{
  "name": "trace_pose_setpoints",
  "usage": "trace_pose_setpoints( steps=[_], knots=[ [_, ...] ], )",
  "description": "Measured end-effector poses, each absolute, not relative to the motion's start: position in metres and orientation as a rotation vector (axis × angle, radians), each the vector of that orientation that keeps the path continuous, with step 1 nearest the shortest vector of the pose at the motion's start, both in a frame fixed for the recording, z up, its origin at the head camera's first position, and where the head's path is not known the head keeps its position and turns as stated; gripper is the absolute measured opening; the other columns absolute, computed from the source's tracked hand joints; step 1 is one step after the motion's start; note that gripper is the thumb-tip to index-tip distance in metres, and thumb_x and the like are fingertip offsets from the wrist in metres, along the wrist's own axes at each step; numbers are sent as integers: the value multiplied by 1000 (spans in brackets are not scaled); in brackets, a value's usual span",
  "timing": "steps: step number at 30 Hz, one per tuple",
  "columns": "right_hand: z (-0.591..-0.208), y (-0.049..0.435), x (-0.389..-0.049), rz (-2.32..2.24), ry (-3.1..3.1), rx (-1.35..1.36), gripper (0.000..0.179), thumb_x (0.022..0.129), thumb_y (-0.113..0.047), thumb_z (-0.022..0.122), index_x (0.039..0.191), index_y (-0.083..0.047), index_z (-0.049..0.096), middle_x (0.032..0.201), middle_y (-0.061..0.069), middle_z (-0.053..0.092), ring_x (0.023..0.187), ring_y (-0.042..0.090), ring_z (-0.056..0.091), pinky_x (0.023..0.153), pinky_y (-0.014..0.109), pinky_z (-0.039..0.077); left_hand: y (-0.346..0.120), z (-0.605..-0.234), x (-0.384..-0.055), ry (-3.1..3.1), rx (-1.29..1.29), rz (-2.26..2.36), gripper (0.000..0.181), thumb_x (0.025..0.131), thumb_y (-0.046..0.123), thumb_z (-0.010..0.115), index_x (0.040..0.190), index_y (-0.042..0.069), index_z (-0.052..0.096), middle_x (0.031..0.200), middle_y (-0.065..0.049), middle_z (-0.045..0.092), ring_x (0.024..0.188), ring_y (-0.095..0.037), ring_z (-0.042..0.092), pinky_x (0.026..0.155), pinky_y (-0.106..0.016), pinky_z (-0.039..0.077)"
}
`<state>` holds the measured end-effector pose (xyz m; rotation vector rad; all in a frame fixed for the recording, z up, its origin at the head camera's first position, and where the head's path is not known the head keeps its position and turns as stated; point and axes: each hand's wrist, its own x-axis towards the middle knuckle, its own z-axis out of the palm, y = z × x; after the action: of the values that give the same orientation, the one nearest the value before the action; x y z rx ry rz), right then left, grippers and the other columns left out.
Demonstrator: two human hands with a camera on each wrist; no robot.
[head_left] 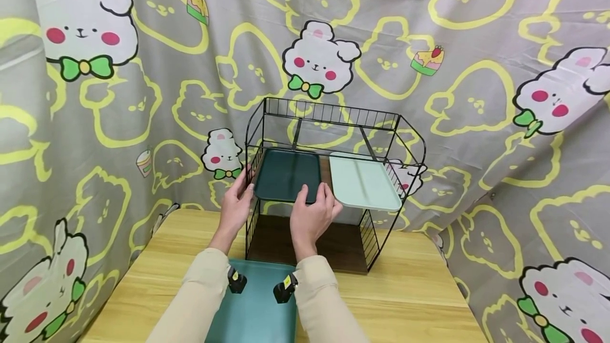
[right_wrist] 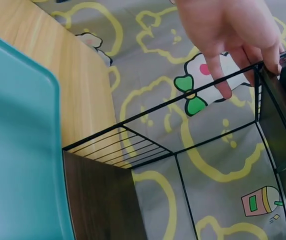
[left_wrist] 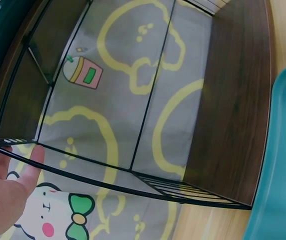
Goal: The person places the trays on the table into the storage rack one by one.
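Observation:
A black wire rack [head_left: 397, 130] with dark wood shelves stands on the table. On its upper shelf lie a dark green tray [head_left: 288, 175] at left and a pale mint tray [head_left: 364, 181] at right. My left hand [head_left: 234, 206] holds the rack's left front post, thumb by the dark tray's corner and other fingers outside the wire. The left wrist view shows this left hand [left_wrist: 8, 192] at the post. It also shows in the right wrist view, where the left hand [right_wrist: 233, 35] reaches round the frame. My right hand [head_left: 312, 216] grips the dark tray's right front corner, thumb on its front edge.
A larger teal tray [head_left: 259, 311] lies on the wooden table [head_left: 381, 306] before the rack, beneath my forearms. The rack's lower wood shelf [head_left: 305, 242] sits low, close to the tabletop. A patterned curtain [head_left: 190, 99] hangs behind and at both sides.

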<state>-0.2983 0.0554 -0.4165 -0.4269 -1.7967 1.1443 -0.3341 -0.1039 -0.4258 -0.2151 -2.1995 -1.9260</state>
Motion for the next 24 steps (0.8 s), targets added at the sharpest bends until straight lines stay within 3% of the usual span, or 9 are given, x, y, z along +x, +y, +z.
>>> trace_pose_setpoints(
  steps=[10,15,19,24],
  knots=[
    [-425,70,-288,1160,-1750,-297,54,98,-33,77,139,1,69,144,14,69,121,37,55,102,50,49,-106,-422,-334,-2238,-205,-1888,58,114,29,49,169,33,30,173,-2,36,160,-27,37,125,-51,41],
    [-454,88,-270,1073,-1651,-117,37,97,-21,80,130,-4,76,132,10,76,110,33,65,95,38,50,-103,-421,-335,-2251,-210,-1849,58,115,24,47,169,35,29,174,-2,34,161,-28,34,130,-52,33],
    [-489,98,-255,1077,-1724,-120,33,95,-16,81,127,-8,78,126,7,78,103,27,66,88,29,51,-98,-421,-337,-2221,-230,-1861,58,115,21,45,169,34,29,174,-2,34,162,-24,33,131,-49,31],
    [-538,104,-239,1234,-1969,-327,39,95,-24,81,132,-12,75,129,6,76,110,27,66,93,43,52,-95,-421,-337,-2189,-215,-1886,56,115,22,45,168,35,31,173,-1,35,161,-21,33,131,-48,31]
  ],
)
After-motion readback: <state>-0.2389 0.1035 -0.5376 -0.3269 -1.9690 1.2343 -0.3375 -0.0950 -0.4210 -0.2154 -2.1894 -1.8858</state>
